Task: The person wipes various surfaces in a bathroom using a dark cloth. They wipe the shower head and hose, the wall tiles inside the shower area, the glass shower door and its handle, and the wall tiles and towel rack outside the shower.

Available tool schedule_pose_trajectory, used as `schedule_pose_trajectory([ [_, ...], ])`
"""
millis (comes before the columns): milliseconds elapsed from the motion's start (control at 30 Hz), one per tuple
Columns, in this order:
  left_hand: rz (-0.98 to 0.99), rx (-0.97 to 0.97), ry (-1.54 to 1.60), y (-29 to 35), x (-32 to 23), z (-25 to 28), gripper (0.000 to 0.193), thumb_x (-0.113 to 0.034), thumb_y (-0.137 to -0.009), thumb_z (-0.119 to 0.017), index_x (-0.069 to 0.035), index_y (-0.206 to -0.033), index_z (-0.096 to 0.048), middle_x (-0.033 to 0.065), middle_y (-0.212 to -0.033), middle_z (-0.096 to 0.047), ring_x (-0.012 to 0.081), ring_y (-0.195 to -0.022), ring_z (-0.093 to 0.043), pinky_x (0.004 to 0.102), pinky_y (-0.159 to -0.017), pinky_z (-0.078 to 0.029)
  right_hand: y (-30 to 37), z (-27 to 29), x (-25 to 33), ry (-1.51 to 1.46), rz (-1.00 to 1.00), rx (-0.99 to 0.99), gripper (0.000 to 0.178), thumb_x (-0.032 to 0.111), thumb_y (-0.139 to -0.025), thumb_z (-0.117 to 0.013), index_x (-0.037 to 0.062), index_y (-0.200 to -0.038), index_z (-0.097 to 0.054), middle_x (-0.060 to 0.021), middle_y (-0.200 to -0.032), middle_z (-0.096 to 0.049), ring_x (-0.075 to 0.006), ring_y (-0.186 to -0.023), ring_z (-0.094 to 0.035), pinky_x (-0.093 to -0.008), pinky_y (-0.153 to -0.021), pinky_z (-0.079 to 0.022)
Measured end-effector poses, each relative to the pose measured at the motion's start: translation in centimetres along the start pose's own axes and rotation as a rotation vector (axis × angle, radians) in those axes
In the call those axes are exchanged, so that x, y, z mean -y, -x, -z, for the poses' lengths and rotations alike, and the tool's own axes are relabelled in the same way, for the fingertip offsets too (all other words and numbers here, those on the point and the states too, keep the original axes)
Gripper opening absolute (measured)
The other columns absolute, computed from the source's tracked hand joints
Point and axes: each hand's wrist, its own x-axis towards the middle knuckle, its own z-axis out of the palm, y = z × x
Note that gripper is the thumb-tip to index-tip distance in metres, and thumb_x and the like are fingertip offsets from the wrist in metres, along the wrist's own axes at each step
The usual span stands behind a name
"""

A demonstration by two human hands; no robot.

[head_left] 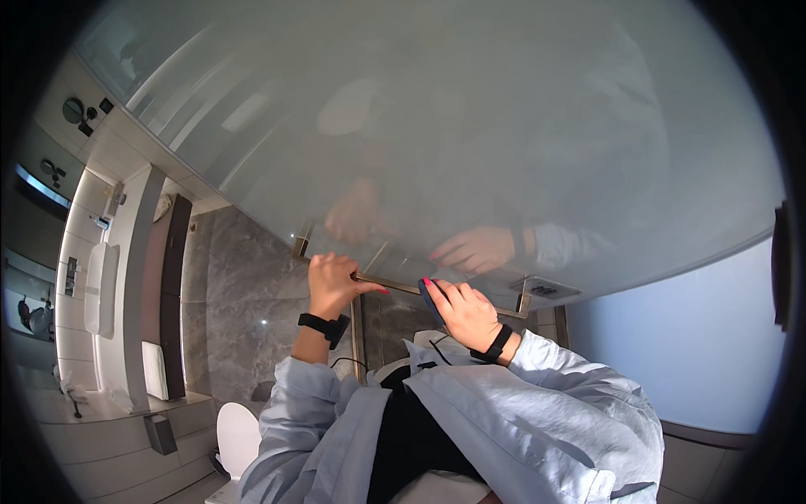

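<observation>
A large frosted-looking glass panel (504,143) fills the upper view and mirrors both my hands. A long metal bar handle (395,286) runs along it, with bent ends joining the glass. My left hand (332,284) is closed around the bar toward its left end, thumb stretched along it. Farther right, my right hand (467,316) presses a small dark flat pad (431,302) against the bar, fingers over the pad's upper side. Whether the pad is cloth or sponge I cannot make out. Black bands circle both wrists.
To the left are a white basin (102,290), a dark-fronted vanity (173,294) with a white towel (154,370), and grey marbled tiles (243,302). A white toilet (238,437) stands at lower left, near a dark box (159,434). A rectangular grate (550,288) shows by the bar's right end.
</observation>
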Motion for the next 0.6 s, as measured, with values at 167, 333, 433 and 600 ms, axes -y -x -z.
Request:
schedule_pose_trajectory([
  [167, 0.06, -0.117, 0.003, -0.4, -0.9, -0.3, 0.06, -0.063, -0.049, -0.081, -0.009, -0.052, -0.054, 0.0011, -0.054, -0.051, 0.0227, -0.059, -0.049, 0.0354, -0.067, -0.035, -1.0, 0.1, -2.1, -0.062, 0.004, 0.003, 0.058, 0.015, -0.072, -0.065, 0.0114, -0.129, -0.057, -0.0011, -0.114, -0.062, -0.0167, -0.086, -0.06, -0.0269, -0.07, -0.051],
  [333, 0.156, -0.15, -0.038, -1.7, -2.1, -0.7, 0.058, -0.059, -0.05, -0.084, -0.008, -0.054, -0.055, 0.0021, -0.054, -0.052, 0.0236, -0.06, -0.05, 0.0359, -0.067, -0.035, -2.6, -0.1, -5.2, -0.146, 0.014, 0.04, 0.063, 0.018, -0.068, -0.07, 0.0142, -0.129, -0.055, -0.0003, -0.114, -0.061, -0.0192, -0.089, -0.06, -0.0298, -0.072, -0.052],
  [433, 0.201, -0.163, -0.051, -2.0, -2.5, -1.2, 0.053, -0.053, -0.054, -0.086, -0.008, -0.058, -0.059, 0.0022, -0.058, -0.054, 0.0233, -0.064, -0.053, 0.0365, -0.069, -0.035, -3.8, -0.4, -6.9, -0.209, 0.011, 0.008, 0.054, 0.019, -0.074, -0.069, 0.0158, -0.126, -0.057, -0.0001, -0.111, -0.062, -0.0202, -0.09, -0.06, -0.032, -0.072, -0.053],
  [600, 0.17, -0.173, -0.019, -3.2, -2.0, -1.5, 0.035, -0.039, -0.069, -0.083, -0.009, -0.078, -0.067, -0.0006, -0.074, -0.062, 0.0214, -0.076, -0.056, 0.0359, -0.075, -0.036, -6.0, -1.1, -10.0, -0.381, 0.001, -0.028, 0.046, 0.018, -0.076, -0.072, 0.0154, -0.121, -0.061, -0.0019, -0.112, -0.065, -0.0255, -0.097, -0.061, -0.0379, -0.082, -0.052],
])
